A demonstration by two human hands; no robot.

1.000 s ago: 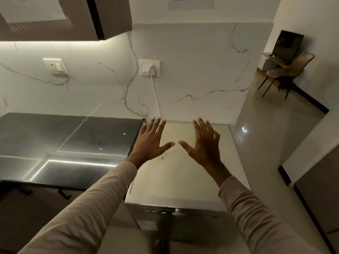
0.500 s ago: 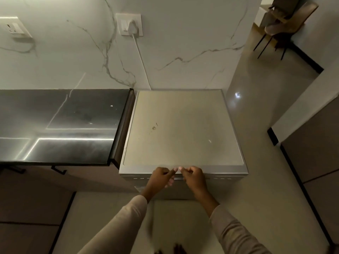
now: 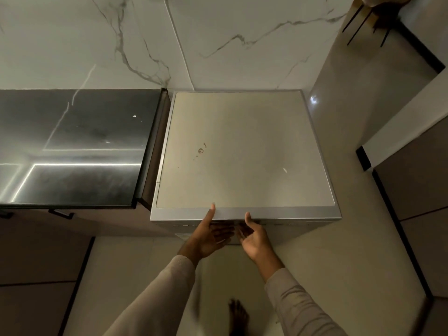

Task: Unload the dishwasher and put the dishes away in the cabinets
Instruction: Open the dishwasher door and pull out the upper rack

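A silver dishwasher point(image 3: 242, 154) stands against the marble wall, seen from above, with its door shut. Both of my hands are at the middle of its front top edge. My left hand point(image 3: 211, 236) is turned palm up, its thumb touching the top edge and its fingers stretched out below the lip. My right hand point(image 3: 254, 238) is beside it, thumb up by the edge, with its fingers reaching into the shadow under the control strip point(image 3: 291, 224). Neither hand holds anything. No dishes are in view.
A dark glossy countertop point(image 3: 72, 146) adjoins the dishwasher on the left, with lower cabinet handles point(image 3: 60, 213) under its front edge. Brown cabinet fronts point(image 3: 417, 190) line the right side. Chair legs point(image 3: 363, 20) show at the top right. My bare foot point(image 3: 238, 316) is on the pale floor.
My hands came down from above the dishwasher top to its front edge. They were curled with fingertips together half a second ago and have since turned palm up under the lip.
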